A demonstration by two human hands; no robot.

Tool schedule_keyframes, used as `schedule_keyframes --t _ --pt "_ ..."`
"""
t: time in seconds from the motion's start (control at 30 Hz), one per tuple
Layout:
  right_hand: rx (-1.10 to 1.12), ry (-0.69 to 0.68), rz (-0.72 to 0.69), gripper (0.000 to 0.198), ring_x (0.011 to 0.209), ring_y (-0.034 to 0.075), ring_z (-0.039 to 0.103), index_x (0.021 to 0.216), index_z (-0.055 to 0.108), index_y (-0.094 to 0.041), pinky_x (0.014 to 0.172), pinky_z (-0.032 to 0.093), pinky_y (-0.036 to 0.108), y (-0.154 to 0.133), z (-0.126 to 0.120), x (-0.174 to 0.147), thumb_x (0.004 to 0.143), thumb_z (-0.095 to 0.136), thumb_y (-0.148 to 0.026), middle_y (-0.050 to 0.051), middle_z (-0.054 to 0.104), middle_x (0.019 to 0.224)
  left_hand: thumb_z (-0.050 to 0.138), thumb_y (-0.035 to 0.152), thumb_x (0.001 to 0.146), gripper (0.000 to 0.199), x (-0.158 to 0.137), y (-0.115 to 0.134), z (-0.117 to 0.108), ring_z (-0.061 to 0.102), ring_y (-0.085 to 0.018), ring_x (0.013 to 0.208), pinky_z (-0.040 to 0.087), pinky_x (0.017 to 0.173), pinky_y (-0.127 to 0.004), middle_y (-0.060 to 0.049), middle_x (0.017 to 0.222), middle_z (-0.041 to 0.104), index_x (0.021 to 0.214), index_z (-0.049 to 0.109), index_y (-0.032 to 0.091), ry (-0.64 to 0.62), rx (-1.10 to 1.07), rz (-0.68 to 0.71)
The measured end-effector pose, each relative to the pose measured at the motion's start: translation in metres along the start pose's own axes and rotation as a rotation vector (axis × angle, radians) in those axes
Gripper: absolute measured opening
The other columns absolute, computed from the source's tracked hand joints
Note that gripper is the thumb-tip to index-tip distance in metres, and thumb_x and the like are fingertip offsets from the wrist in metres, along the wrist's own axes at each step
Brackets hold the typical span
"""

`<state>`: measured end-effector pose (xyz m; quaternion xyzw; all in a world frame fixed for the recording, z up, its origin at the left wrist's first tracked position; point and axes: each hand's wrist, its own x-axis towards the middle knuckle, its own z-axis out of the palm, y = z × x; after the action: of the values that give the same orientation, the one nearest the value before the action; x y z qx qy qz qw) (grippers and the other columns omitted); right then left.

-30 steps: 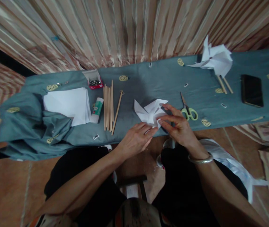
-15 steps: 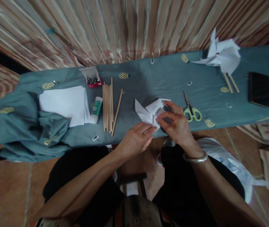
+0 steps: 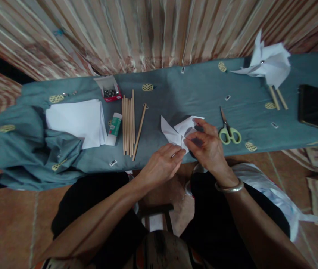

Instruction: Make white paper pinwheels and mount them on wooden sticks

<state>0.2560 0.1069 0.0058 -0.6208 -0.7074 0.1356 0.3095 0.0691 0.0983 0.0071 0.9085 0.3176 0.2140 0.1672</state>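
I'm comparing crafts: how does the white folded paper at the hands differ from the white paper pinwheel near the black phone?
The left hand and right hand touch the white folded paper; neither touches the white paper pinwheel. A shiny pin marks the pinwheel's centre; none shows on the folded paper. Pale wooden sticks jut from under the pinwheel; none shows at the folded paper. Both are white paper with pointed blades.

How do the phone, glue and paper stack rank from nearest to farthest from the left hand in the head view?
From the left hand:
1. Glue, to its left.
2. Paper stack, farther left.
3. Phone, far over on the right.
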Motion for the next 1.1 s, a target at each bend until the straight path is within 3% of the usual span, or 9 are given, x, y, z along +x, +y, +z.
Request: schedule_keyframes --t 1.1 --pt "-0.006 0.021 0.015 0.009 0.119 0.030 0.053 0.077 0.068 -0.025 0.103 0.042 0.051 -0.0067 0.0034 0.0010 0.083 0.062 -0.026 0.004 0.058 0.131 0.048 0.013 0.092 0.022 0.0001 0.0003 -0.0009 0.063 -0.019 0.098 0.057 0.085 -0.035 -0.010 0.105 0.065 0.113 0.056 0.015 0.026 -0.046 -0.005"
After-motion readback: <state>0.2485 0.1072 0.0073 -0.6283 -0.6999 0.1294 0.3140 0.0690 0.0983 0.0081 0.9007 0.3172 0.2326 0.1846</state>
